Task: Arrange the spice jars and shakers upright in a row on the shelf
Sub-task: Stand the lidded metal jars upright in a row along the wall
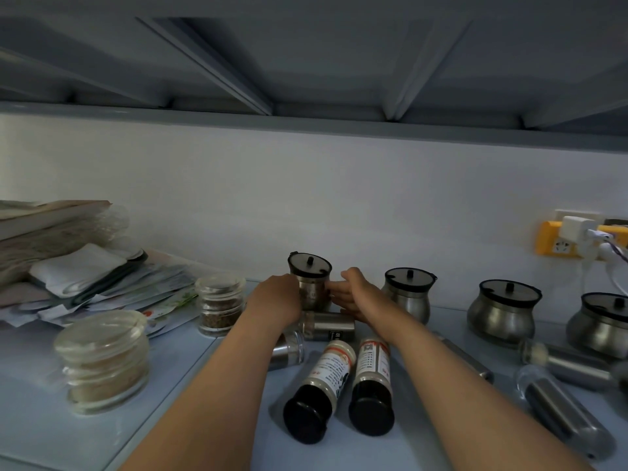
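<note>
**Standing a steel jar at the wall**

Left hand (275,297) grips the jar (311,283), upright at the back of the shelf (51,443). Right hand (353,294) steadies it with straight fingers. Likely next: let go, then raise the lying shakers (326,379). The glass jar (221,300) holds brown spice; the steel jar's contents are hidden.

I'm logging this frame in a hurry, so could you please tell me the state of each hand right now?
Left hand: closed around the lidded steel jar.
Right hand: open, touching the same jar's side.
</note>
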